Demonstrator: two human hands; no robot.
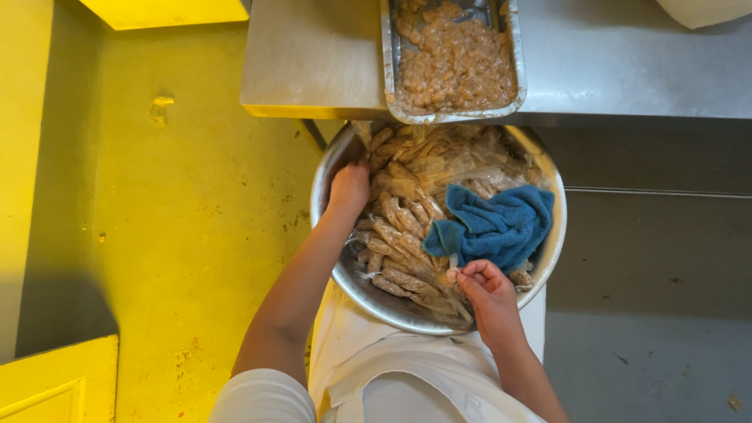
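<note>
Round metal bowl (548,258), centre: one; blue cloth (495,223): one; rectangular metal tray (514,55), top: one; clear-wrapped packets (403,235): many, uncountable; hands: two

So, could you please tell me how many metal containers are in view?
2: a round bowl of packets on the lap, and a tray of filling on the counter above it.

Steel tray (513,47) of brown mix on steel counter (627,63); yellow floor (196,219); white apron (407,376).
</note>
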